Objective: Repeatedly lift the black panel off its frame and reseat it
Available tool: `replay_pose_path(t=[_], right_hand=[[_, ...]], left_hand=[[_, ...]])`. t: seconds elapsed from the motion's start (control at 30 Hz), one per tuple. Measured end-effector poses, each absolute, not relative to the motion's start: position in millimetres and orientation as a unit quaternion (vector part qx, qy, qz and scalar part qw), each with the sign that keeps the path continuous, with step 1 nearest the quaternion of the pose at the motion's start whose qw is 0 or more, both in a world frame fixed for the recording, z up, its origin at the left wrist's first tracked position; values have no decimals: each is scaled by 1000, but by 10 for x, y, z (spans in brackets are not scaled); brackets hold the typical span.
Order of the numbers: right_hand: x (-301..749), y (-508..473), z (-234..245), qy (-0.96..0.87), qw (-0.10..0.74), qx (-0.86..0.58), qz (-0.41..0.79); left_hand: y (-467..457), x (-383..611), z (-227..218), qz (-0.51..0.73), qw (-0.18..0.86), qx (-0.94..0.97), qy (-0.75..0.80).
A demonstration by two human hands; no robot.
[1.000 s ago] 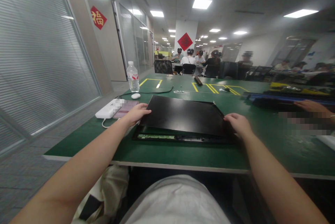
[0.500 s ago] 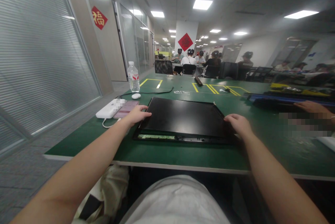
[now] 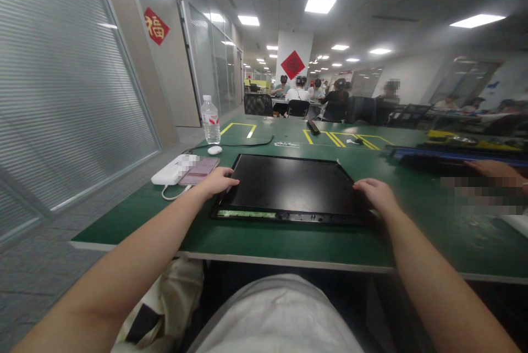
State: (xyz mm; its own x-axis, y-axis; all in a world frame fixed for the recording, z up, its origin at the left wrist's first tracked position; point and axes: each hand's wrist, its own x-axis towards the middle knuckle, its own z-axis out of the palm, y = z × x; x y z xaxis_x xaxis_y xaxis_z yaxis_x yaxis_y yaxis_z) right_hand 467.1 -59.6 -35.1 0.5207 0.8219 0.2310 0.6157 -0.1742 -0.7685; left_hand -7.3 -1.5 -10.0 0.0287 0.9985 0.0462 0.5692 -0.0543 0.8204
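A dark, glossy display panel [image 3: 284,182] lies face up in a shallow black frame [image 3: 330,218] on the green table. Along the frame's near edge shows a strip of green circuit board [image 3: 246,214]. My left hand [image 3: 218,181] grips the panel's left edge, its thumb on top and the fingers curled past the rim. At the right edge my right hand [image 3: 374,192] does the same, with thumb and fingers pinched at the border. The undersides of both grips are hidden.
Left of the panel are a white power bank [image 3: 171,170], a phone [image 3: 201,170] and a white cable. A water bottle [image 3: 210,122] stands behind, near a small white case [image 3: 214,150]. At right, a co-worker's hand [image 3: 495,171] is beside dark and yellow parts.
The panel, tilted and slightly askew in the frame before, has come down and now lies flatter and squarer in it. Both hands have stayed at its sides.
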Motion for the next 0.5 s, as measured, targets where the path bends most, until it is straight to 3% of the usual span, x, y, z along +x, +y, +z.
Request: replay_pose_path(t=[0.5], right_hand=[[4728,-565,-377,-453,440,-755,178]], left_hand=[[44,-125,-148,300,291,669,615]])
